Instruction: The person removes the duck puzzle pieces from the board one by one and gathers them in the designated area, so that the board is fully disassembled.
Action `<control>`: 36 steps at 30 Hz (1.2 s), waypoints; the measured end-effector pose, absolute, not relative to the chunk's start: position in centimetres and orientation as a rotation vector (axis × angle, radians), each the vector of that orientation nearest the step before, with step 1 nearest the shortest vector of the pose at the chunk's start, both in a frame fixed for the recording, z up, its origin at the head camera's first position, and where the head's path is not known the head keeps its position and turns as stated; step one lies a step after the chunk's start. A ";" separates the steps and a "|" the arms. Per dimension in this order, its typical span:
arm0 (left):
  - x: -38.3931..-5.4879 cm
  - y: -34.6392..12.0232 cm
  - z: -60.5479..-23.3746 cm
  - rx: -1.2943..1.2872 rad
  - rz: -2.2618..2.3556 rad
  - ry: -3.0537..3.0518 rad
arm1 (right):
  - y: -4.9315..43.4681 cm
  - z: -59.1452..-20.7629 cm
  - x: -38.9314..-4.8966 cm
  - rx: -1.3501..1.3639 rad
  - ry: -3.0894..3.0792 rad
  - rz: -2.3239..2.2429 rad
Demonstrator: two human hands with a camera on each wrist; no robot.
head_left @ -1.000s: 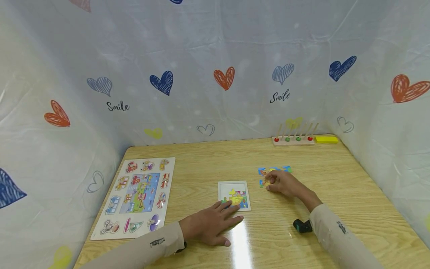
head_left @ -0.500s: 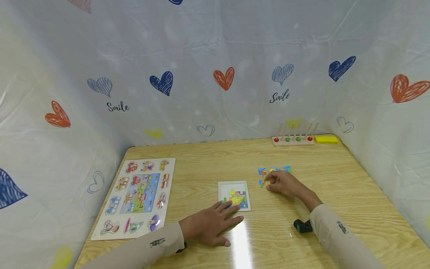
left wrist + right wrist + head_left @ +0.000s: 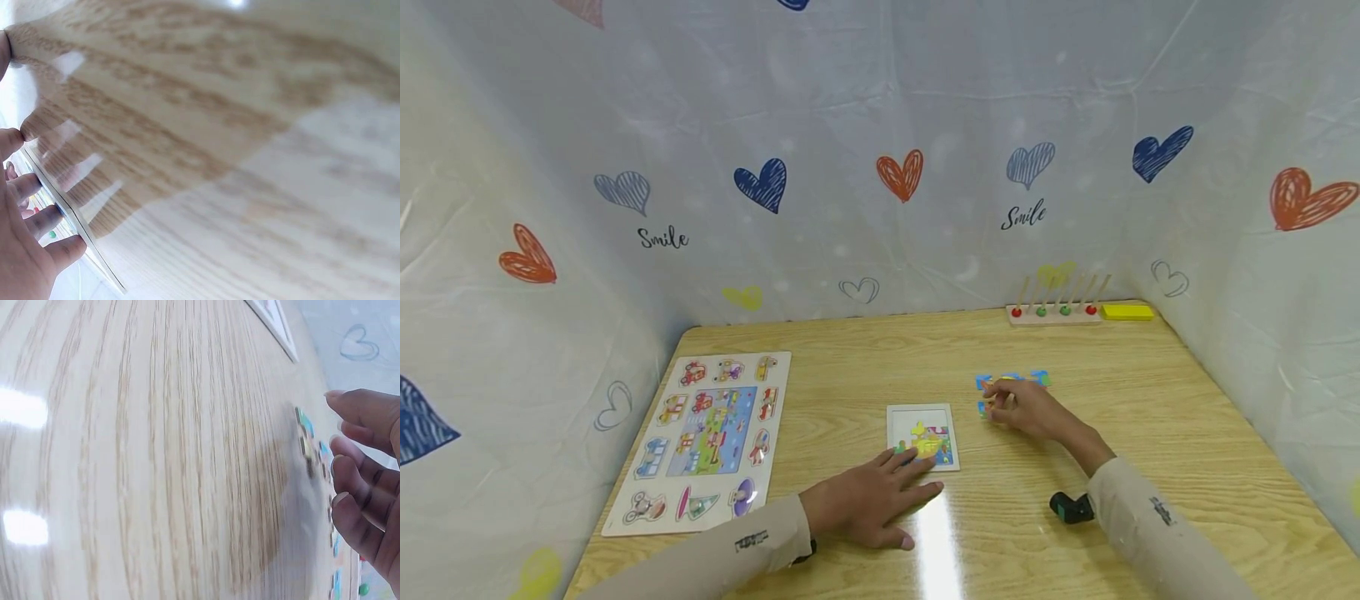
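A small square jigsaw tray (image 3: 904, 423) with a white rim lies mid-table, its lower right part filled with yellow, pink, green and blue pieces. My left hand (image 3: 880, 502) rests at its near edge with fingers spread; in the left wrist view the fingertips touch the tray's rim (image 3: 74, 215). To the right, my right hand (image 3: 1032, 408) hovers over loose jigsaw pieces (image 3: 1040, 377), fingers loosely bent and partly hiding them. From the right wrist, a gap shows between the fingertips and the pieces (image 3: 306, 455), and nothing is held.
A large peg puzzle board (image 3: 778, 375) with vehicle pictures lies on the left. At the back right stand a pegged bead rack (image 3: 1052, 318) and a yellow block (image 3: 1127, 312). Behind the table (image 3: 842, 367) hangs a heart-printed curtain (image 3: 820, 242).
My right hand has shifted slightly left over the loose pieces. The left hand and the tray stay where they were.
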State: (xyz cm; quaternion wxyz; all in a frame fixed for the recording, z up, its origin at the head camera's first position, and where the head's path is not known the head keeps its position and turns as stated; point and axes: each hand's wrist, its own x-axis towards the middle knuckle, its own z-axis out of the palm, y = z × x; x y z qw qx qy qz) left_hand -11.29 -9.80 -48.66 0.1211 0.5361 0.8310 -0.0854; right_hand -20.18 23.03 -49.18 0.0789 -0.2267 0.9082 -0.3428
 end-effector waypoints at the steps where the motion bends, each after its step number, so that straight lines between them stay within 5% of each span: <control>1: -11.3 -9.8 -48.6 1.565 -0.247 2.426 | 22.8 -49.1 -20.1 -0.679 2.708 -1.032; 36: -11.2 -9.9 -48.8 1.576 -0.257 2.435 | 15.4 -49.2 -19.5 -0.910 2.539 -0.955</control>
